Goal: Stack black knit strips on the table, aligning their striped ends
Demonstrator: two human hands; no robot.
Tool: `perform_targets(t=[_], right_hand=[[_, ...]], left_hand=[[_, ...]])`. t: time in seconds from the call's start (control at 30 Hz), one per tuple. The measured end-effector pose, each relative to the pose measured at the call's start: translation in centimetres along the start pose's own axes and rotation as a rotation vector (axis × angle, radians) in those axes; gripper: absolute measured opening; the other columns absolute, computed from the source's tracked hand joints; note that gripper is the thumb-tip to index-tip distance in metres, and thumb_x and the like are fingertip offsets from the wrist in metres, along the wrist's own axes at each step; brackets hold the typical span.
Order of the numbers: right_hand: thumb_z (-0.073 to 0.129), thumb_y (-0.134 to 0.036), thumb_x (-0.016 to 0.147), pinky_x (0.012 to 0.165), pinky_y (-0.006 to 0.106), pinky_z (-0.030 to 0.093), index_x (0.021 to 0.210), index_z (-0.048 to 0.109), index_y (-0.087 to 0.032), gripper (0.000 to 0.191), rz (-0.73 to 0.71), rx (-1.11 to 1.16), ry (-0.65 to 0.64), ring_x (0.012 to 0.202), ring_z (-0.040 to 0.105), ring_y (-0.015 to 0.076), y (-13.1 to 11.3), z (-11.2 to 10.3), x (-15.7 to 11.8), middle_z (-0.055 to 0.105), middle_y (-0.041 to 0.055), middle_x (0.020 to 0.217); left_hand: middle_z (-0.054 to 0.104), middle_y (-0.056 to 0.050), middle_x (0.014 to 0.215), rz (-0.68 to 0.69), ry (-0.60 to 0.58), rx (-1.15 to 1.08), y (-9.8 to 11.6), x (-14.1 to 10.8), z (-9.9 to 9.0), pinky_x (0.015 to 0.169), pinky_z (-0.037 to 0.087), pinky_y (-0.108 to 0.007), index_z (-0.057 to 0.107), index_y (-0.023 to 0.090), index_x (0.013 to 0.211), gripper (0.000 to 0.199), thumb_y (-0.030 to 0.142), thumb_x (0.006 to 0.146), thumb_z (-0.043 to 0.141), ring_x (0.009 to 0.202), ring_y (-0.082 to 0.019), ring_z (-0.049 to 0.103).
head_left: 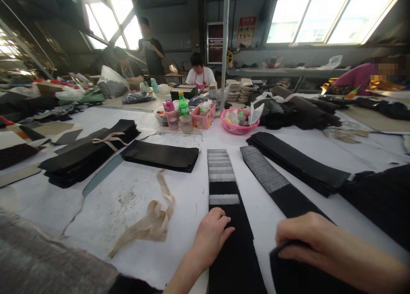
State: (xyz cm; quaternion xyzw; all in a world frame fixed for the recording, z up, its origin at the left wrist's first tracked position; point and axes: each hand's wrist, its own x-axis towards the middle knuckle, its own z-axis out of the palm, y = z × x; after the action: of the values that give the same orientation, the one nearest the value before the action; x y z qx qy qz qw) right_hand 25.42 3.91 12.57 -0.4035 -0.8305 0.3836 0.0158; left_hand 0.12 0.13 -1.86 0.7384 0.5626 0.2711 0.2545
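Note:
A long black strip (235, 243) with grey bands across its far part lies on the white table in front of me. My left hand (213, 234) rests on its left edge, fingers bent and slightly apart, just below the nearest grey band. At the lower right my right hand (307, 238) is closed on the edge of a black piece (299, 270), which is lifted and curled under the fingers. Beyond it lies another black strip (293, 198) with a grey lined far end, running diagonally.
Black panel stacks lie left (86, 153), centre-left (160, 154) and right (297, 161). A beige cloth ribbon (153, 219) curls on the left. Farther back are a pink basket (240, 127), a pink box (208, 119), a green bottle (183, 105), a pole and several people.

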Motion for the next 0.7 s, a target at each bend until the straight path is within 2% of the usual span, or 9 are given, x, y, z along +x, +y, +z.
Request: perform_targets(t=[0.07, 0.17, 0.2, 0.27, 0.37, 0.5, 0.6, 0.7], right_hand=[[0.057, -0.038, 0.086, 0.060, 0.022, 0.040, 0.077, 0.066, -0.024, 0.019, -0.066, 0.032, -0.100, 0.063, 0.057, 0.0139, -0.6, 0.6, 2.7, 0.066, -0.0015, 0.070], [0.058, -0.031, 0.086, 0.058, 0.021, 0.037, 0.077, 0.065, -0.022, 0.015, -0.086, 0.003, -0.073, 0.063, 0.056, 0.0127, -0.4, 1.9, 5.0, 0.064, -0.0024, 0.069], [0.058, -0.030, 0.086, 0.058, 0.021, 0.036, 0.077, 0.065, -0.022, 0.013, -0.082, -0.008, -0.053, 0.063, 0.056, 0.0124, -0.2, 2.2, 5.3, 0.064, -0.0028, 0.069], [0.059, -0.028, 0.085, 0.059, 0.020, 0.035, 0.077, 0.064, -0.023, 0.011, -0.071, 0.007, -0.037, 0.065, 0.056, 0.0117, 0.2, 2.6, 5.6, 0.063, -0.0039, 0.069], [0.059, -0.026, 0.085, 0.058, 0.019, 0.035, 0.075, 0.062, -0.022, 0.011, -0.044, 0.051, -0.017, 0.064, 0.055, 0.0104, 0.9, 2.6, 5.7, 0.063, -0.0051, 0.070], [0.059, -0.027, 0.083, 0.058, 0.020, 0.034, 0.074, 0.063, -0.021, 0.011, -0.014, 0.026, 0.026, 0.063, 0.052, 0.0109, 2.1, 2.4, 5.6, 0.061, -0.0046, 0.068], [0.057, -0.030, 0.085, 0.058, 0.021, 0.035, 0.074, 0.061, -0.020, 0.016, 0.003, 0.023, 0.023, 0.063, 0.050, 0.0115, 3.2, 2.3, 5.3, 0.059, -0.0038, 0.067], [0.055, -0.034, 0.086, 0.058, 0.022, 0.035, 0.073, 0.060, -0.020, 0.020, 0.024, 0.033, 0.019, 0.063, 0.048, 0.0122, 4.4, 2.3, 4.8, 0.056, -0.0030, 0.066]], left_hand=[[0.062, -0.005, 0.103, -0.038, -0.066, -0.283, 0.8, -0.2, -1.0, 0.087, 0.049, -0.034, 0.064, 0.022, 0.106, 0.027, 0.040, 0.087, 0.058, 0.097, -0.020, 0.059], [0.064, -0.007, 0.109, -0.038, -0.230, -0.803, 2.3, -0.7, -1.3, 0.093, 0.046, -0.036, 0.058, 0.020, 0.119, 0.061, 0.059, 0.073, 0.066, 0.103, -0.024, 0.059], [0.064, -0.007, 0.110, -0.049, -0.282, -0.936, 2.8, -0.9, -1.1, 0.094, 0.045, -0.037, 0.056, 0.019, 0.121, 0.069, 0.059, 0.068, 0.071, 0.106, -0.025, 0.058], [0.065, -0.007, 0.110, -0.097, -0.358, -1.058, 3.7, -1.2, -0.2, 0.091, 0.046, -0.036, 0.056, 0.018, 0.121, 0.068, 0.050, 0.066, 0.077, 0.105, -0.026, 0.059], [0.068, -0.003, 0.102, -0.155, -0.390, -0.946, 4.1, -1.5, 1.7, 0.085, 0.048, -0.032, 0.063, 0.017, 0.110, 0.044, 0.035, 0.072, 0.074, 0.097, -0.023, 0.062], [0.068, -0.002, 0.090, -0.208, -0.310, -0.738, 3.2, -1.8, 4.0, 0.073, 0.050, -0.026, 0.067, 0.016, 0.098, 0.022, 0.027, 0.079, 0.064, 0.083, -0.018, 0.065], [0.068, -0.004, 0.096, -0.059, -0.334, -0.584, 2.1, -2.3, 5.2, 0.072, 0.050, -0.022, 0.068, 0.017, 0.096, 0.027, 0.030, 0.073, 0.073, 0.082, -0.016, 0.066], [0.066, -0.004, 0.114, 0.187, -0.364, -0.328, 0.5, -3.9, 6.6, 0.088, 0.049, -0.025, 0.067, 0.025, 0.103, 0.024, 0.036, 0.082, 0.066, 0.101, -0.019, 0.064]])
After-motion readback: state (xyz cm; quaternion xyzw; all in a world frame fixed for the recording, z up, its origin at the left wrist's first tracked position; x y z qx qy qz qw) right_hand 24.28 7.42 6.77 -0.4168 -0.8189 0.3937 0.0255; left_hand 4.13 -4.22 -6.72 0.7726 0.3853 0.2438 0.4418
